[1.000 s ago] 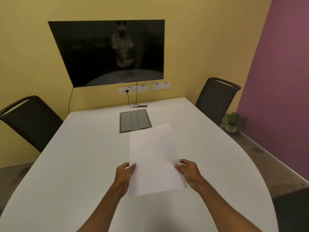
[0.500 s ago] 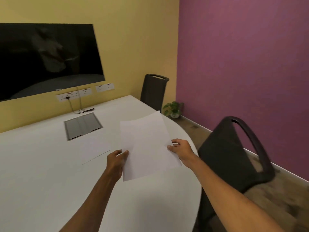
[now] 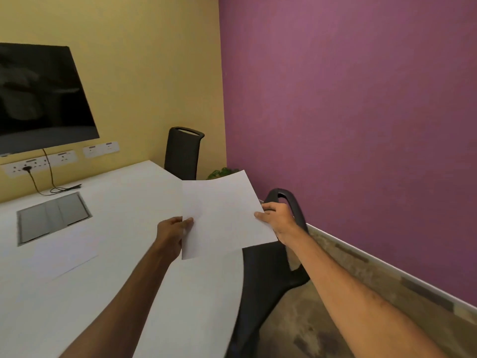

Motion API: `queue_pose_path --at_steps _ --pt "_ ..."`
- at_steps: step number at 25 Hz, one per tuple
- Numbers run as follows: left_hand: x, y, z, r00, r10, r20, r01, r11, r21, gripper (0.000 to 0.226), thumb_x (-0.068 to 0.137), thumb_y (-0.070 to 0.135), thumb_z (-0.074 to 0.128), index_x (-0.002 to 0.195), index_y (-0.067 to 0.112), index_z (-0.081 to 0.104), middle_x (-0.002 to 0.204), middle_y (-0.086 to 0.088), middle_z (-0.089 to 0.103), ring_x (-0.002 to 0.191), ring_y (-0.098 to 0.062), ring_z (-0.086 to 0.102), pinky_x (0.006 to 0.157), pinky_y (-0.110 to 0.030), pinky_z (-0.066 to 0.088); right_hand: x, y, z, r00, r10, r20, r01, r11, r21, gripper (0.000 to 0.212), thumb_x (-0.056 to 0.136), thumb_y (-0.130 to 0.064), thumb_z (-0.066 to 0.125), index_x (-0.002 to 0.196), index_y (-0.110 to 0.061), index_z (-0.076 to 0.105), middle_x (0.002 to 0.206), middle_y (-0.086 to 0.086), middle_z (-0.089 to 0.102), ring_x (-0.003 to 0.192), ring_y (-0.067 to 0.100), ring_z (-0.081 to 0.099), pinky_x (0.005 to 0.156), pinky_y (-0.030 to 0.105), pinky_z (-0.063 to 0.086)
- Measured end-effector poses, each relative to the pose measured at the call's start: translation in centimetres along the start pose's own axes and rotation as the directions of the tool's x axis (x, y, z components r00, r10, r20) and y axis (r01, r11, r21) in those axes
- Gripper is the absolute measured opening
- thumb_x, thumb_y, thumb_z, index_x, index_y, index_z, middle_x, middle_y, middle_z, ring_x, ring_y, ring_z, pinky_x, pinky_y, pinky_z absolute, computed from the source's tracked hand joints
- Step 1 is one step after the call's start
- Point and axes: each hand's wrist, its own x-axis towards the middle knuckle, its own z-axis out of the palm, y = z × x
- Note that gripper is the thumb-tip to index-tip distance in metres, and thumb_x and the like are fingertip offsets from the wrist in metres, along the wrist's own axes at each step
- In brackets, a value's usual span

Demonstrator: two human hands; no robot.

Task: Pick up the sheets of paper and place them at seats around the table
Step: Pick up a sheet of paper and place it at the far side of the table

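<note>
Sheet held above bench edge, second sheet flat on bench to its left, chair tucked below right.

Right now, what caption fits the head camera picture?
Both hands hold a sheet of paper over the white table beside a black chair.

- A blank white sheet of paper is held in the air over the rounded edge of the white tabletop, tilted, pinched at its left and right edges.
- A second white sheet lies flat on the tabletop, just beside the grey inset panel.
</note>
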Motion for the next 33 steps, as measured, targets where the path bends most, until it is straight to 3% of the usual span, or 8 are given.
queue_pose_path --at_steps 4,9,18,21,25,33 --pt "0.3 -0.8 5.8 0.999 0.023 -0.039 -0.023 1.000 0.004 0.026 0.085 -0.001 0.065 0.109 -0.010 0.062 0.107 -0.020 0.065 0.074 -0.028 0.062 0.079 -0.040 0.051 2.4 0.1 -5.5 1.000 -0.005 0.026 0.005 1.000 -0.026 0.025 0.085 -0.009 0.068 0.109 -0.007 0.061 0.100 0.006 0.065 0.087 0.021 0.065 0.064 0.029 0.053" --pt "1.7 -1.3 11.8 0.996 -0.007 -0.089 0.010 0.999 0.033 0.032 0.087 0.006 0.065 0.116 -0.006 0.060 0.122 -0.022 0.062 0.110 -0.043 0.060 0.100 -0.057 0.046 6.1 0.5 -10.3 1.000 0.029 0.012 -0.029 0.999 -0.020 0.026 0.086 -0.011 0.067 0.111 -0.006 0.060 0.105 0.011 0.065 0.093 0.028 0.065 0.068 0.036 0.056" --pt "10.7 -0.9 17.1 0.987 -0.014 -0.162 0.020 0.999 0.036 0.034 0.087 0.007 0.066 0.118 -0.004 0.060 0.125 -0.021 0.061 0.113 -0.042 0.059 0.102 -0.056 0.045 18.2 1.4 -12.2 0.996 0.048 0.076 -0.047 0.999 -0.015 0.025 0.086 -0.010 0.068 0.109 -0.006 0.060 0.109 0.012 0.065 0.098 0.031 0.066 0.082 0.045 0.058" --pt "15.0 -0.6 17.7 0.977 -0.014 -0.212 0.014 1.000 -0.002 0.031 0.086 0.004 0.066 0.115 -0.005 0.062 0.123 -0.022 0.063 0.106 -0.039 0.062 0.099 -0.053 0.048 23.9 1.4 -11.0 0.990 0.052 0.131 -0.049 0.998 -0.031 0.030 0.086 -0.009 0.068 0.114 -0.004 0.059 0.109 0.011 0.065 0.096 0.029 0.066 0.075 0.040 0.058" --pt "20.4 -0.4 18.1 0.949 -0.030 -0.314 0.014 0.999 -0.053 0.028 0.083 -0.001 0.067 0.110 -0.005 0.063 0.118 -0.022 0.065 0.086 -0.031 0.063 0.083 -0.043 0.053 31.4 1.2 -8.8 0.972 0.080 0.220 -0.076 0.997 -0.029 0.031 0.086 -0.005 0.067 0.115 -0.002 0.058 0.105 0.011 0.065 0.085 0.023 0.066 0.061 0.031 0.054" --pt "29.7 -1.2 20.2 0.888 -0.079 -0.454 0.021 0.991 -0.131 0.030 0.082 -0.007 0.066 0.111 -0.007 0.062 0.102 -0.018 0.065 0.070 -0.022 0.063 0.074 -0.037 0.052 45.1 2.3 -6.1 0.918 0.140 0.370 -0.139 0.990 -0.031 0.029 0.084 0.001 0.067 0.111 -0.005 0.059 0.107 0.016 0.067 0.092 0.031 0.068 0.076 0.045 0.059"
